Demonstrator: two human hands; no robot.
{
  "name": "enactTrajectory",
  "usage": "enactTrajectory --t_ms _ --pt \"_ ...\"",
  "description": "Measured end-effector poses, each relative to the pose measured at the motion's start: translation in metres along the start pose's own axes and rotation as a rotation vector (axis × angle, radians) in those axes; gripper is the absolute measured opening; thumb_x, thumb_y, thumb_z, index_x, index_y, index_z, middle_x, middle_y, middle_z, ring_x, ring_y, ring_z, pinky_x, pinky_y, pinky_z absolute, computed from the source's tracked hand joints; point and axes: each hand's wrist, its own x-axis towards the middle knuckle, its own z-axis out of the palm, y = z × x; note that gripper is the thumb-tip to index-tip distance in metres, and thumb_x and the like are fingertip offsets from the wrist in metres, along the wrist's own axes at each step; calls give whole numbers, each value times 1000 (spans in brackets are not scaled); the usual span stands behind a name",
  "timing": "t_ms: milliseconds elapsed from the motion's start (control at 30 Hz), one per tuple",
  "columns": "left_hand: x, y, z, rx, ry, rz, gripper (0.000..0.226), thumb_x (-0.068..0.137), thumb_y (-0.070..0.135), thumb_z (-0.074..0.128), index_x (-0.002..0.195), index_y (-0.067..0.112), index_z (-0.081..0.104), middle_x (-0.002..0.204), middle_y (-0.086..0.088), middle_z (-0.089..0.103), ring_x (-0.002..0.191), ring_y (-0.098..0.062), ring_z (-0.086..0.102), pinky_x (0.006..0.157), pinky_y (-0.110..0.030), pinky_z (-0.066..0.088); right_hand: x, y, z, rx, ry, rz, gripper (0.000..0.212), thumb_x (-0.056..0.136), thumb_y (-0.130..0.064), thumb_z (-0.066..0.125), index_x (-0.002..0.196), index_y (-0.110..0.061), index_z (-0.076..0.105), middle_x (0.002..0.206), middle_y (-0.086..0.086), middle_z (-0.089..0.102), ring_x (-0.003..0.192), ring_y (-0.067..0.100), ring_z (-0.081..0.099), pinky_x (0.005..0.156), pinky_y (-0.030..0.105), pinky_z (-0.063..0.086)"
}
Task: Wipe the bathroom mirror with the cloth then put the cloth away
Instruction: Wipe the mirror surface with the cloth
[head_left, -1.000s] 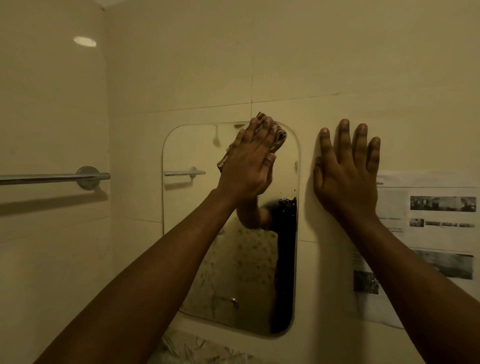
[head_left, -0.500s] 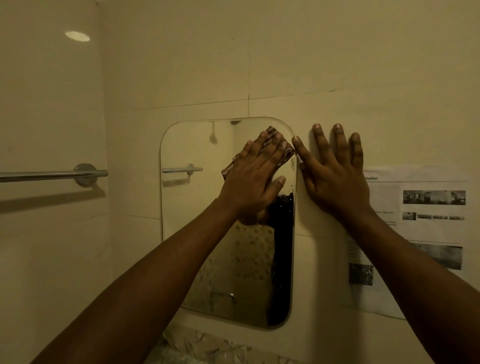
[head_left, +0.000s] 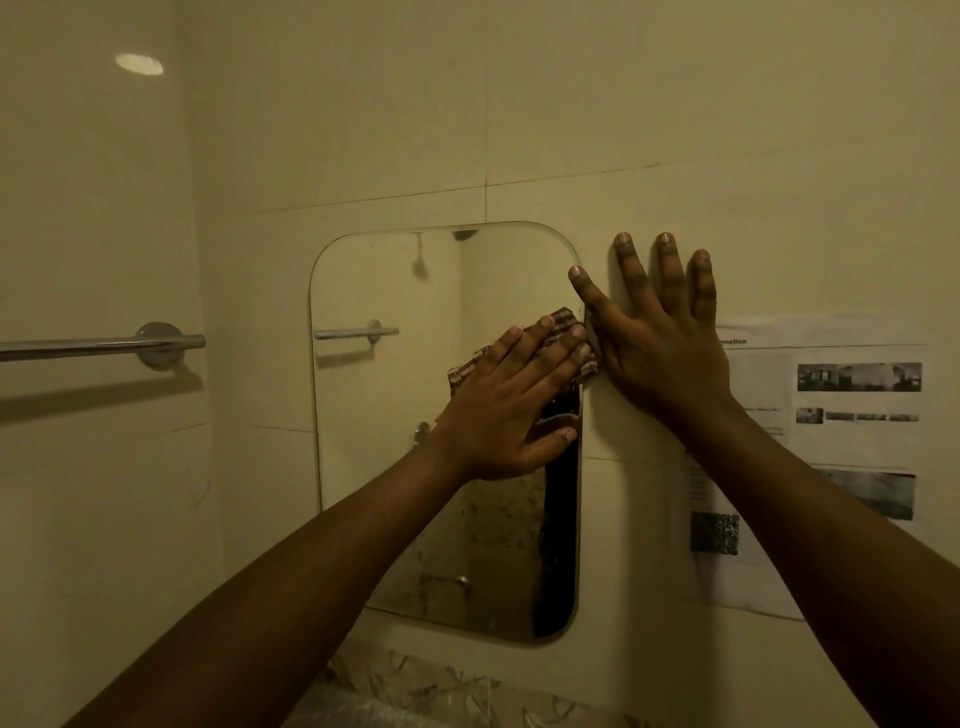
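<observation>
The tiled wall (head_left: 623, 130) carries everything here. The mirror (head_left: 395, 415) is fixed flat to it at the centre. A chrome towel bar (head_left: 98, 344) is mounted on the side wall at 9 o'clock from the mirror. A printed paper notice (head_left: 841, 447) is stuck to the tiles at 3 o'clock, near the mirror's edge, apart from it

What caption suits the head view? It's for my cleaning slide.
Left hand presses striped cloth against mirror; right hand braces on wall.
</observation>
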Motion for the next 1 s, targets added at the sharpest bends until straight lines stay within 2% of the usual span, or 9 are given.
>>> enactTrajectory --t_ms 400,533,767,867,1000 --pt "-76 28 27 73 -171 223 88 100 65 44 170 17 22 180 -7 11 168 -29 1 135 -52 6 0 -1 -4 10 -21 13 62 113 -46 32 172 -36 14 178 21 10 163 51 4 130 67 5" --pt "-97 37 30 106 -160 295 86 101 64 45 170 18 23 179 -6 13 168 -26 5 136 -47 1 1 -1 -4 16 -15 9 62 113 -47 31 172 -35 15 178 21 11 163 52 6 130 68 7" --pt "-84 18 23 184 -163 424 78 104 63 42 168 19 31 177 -6 23 166 -26 17 134 -47 5 0 0 0 2 -3 -1 61 114 -48 29 172 -33 16 177 22 13 162 53 8 129 70 10" --pt "-66 2 17 208 -137 398 79 104 62 45 168 18 29 177 -8 23 165 -28 16 134 -49 7 1 1 1 4 -3 0 61 114 -48 29 172 -34 15 178 22 12 162 52 6 129 70 9" --pt "-33 -25 4 198 -106 284 79 108 62 36 171 17 19 179 -10 12 167 -30 7 136 -49 4 0 1 2 5 0 -1 62 113 -48 28 172 -34 15 178 22 12 163 52 5 129 69 7"
